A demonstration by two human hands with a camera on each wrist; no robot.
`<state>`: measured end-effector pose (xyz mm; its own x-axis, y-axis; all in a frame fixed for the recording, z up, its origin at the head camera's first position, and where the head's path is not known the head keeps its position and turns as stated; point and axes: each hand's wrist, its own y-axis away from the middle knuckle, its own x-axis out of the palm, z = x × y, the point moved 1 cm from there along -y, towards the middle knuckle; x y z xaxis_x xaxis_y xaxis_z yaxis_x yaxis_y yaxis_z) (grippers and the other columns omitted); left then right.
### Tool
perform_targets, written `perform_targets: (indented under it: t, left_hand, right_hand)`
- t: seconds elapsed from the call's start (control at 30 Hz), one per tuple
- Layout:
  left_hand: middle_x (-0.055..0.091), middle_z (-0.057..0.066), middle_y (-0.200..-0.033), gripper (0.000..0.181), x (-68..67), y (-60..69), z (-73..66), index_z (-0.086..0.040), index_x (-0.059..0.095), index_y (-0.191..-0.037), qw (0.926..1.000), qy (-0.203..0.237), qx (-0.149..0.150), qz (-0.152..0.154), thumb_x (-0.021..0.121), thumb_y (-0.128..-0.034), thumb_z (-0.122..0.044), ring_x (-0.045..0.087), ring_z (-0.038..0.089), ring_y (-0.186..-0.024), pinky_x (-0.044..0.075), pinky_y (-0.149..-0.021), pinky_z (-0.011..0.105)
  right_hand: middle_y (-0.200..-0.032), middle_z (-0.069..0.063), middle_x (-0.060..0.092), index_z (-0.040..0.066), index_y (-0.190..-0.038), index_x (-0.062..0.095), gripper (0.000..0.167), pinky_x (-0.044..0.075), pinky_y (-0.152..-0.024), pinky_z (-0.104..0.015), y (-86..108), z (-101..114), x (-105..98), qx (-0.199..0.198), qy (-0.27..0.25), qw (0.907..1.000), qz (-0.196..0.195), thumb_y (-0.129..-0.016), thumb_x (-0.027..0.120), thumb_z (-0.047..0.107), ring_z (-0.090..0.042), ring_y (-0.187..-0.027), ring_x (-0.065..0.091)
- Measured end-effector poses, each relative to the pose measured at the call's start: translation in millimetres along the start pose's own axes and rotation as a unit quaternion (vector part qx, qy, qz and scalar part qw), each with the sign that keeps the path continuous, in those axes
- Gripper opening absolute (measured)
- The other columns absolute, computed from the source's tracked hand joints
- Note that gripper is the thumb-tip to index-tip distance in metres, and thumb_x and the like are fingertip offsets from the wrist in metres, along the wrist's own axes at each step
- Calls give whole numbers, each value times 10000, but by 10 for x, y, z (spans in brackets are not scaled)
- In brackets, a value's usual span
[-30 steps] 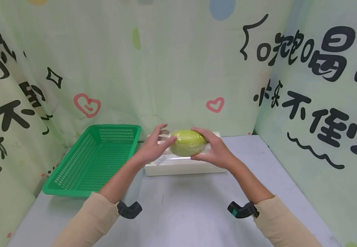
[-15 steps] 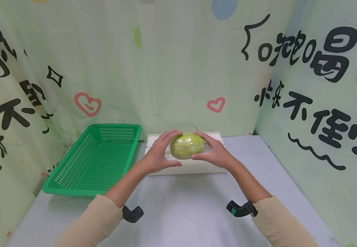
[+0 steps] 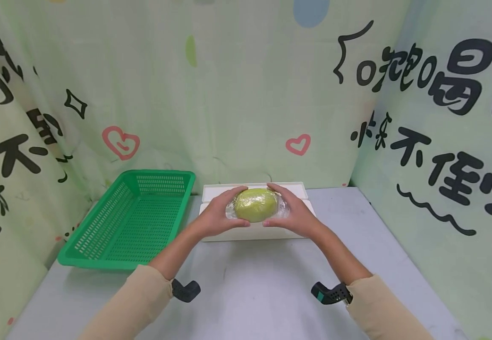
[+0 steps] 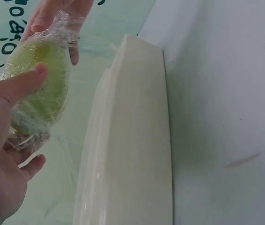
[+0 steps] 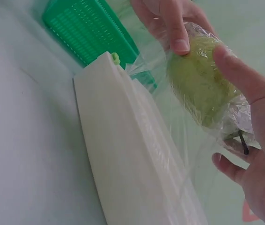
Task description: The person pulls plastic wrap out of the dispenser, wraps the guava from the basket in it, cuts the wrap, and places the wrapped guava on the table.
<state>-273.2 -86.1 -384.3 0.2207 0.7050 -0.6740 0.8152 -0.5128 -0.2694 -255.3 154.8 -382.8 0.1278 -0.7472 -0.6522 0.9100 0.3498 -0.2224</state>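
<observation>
Fruit (image 3: pixel 255 206) is hanging between both hands above the white box (image 3: pixel 252 232) on the far worktop (image 3: pixel 254 293), to the right of the green basket (image 3: pixel 137 226). Compared with a second ago, when its fingers were spreading beside the left end, the left hand (image 3: pixel 220 215) is now cupping that end, thumb lying along the near side; the right hand (image 3: pixel 294 216) is matching it, its fingers grasping the right end. Clear film (image 5: pixel 239 115) is covering everything and bunching at the ends, and loose film is trailing toward the box; whether it is joining there, I cannot tell. Wrapping is apparently nearing completion, with smoothing seemingly remaining.
</observation>
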Motion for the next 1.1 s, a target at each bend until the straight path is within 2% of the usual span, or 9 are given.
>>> perform_targets:
  t: [0.13,0.33,0.53,0.7,0.87,0.93,0.97,1.03,1.1]
  left_hand:
    - [502,44,-1430,877,23,-26,45,-254,329,-1485,9988,231,-421,48,823,-764,-330,505,256,-1291,455,-1040,493]
    - [560,129,-1324,823,76,-54,83,-281,271,-1461,9956,371,-856,79,755,-813,-428,579,285,-1145,497,-941,492]
    - [604,164,-1224,701,177,-65,146,-205,284,-1440,9911,568,-1194,123,630,-898,-486,612,265,-1044,510,-899,455]
    - [607,146,-1197,670,228,-75,212,-155,326,-1406,9841,847,-1560,28,557,-919,-554,599,239,-1022,505,-893,417]
    - [565,138,-1281,705,220,-55,244,-149,340,-1411,9764,903,-1961,110,539,-907,-599,562,273,-1135,476,-957,462]
    - [514,141,-1366,745,205,-49,231,-153,312,-1452,9779,777,-1939,29,570,-898,-580,528,296,-1221,453,-1006,496]
    - [479,136,-1411,763,199,-48,224,-156,302,-1468,9811,654,-1823,-62,601,-891,-555,495,302,-1273,434,-1035,508]
    - [425,113,-1473,797,179,-50,200,-162,312,-1480,9892,311,-1399,-298,692,-855,-478,435,296,-1348,405,-1077,513]
    - [396,72,-1500,812,161,-54,176,-168,357,-1465,9954,-53,-828,-489,775,-805,-389,387,275,-1389,379,-1107,506]
  right_hand:
    - [-1554,-36,323,272,-1512,275,1041,383,-1085,-570,33,-32,44,-407,500,9976,-271,-672,885,351,-280,-1423,331]
    - [-1570,-62,264,229,-1519,266,1050,442,-1053,-505,32,-88,184,-741,1141,9897,-447,-675,891,243,-303,-1412,354]
    - [-1538,-94,305,174,-1500,295,1040,463,-1039,-470,4,-153,316,-753,1364,9852,-712,-656,902,199,-312,-1357,428]
    - [-1447,-105,421,131,-1446,383,919,448,-1063,-442,-35,-203,374,-836,1419,9811,-1013,-677,885,164,-289,-1324,462]
    - [-1400,-100,498,109,-1408,436,834,421,-1090,-449,-73,-235,374,-748,1197,9871,-756,-696,868,161,-279,-1321,470]
    - [-1396,-101,508,114,-1405,445,826,418,-1091,-457,-88,-260,368,-638,1115,9898,-619,-698,868,174,-280,-1320,473]
    - [-1398,-96,510,125,-1406,446,823,419,-1090,-460,-93,-275,365,-567,1088,9908,-564,-701,866,186,-277,-1321,474]
    - [-1402,-92,513,138,-1411,445,822,417,-1090,-468,-103,-298,357,-489,1034,9923,-469,-706,864,200,-276,-1322,473]
    - [-1408,-90,513,146,-1422,439,825,415,-1090,-477,-111,-311,346,-442,994,9933,-400,-714,858,211,-278,-1325,472]
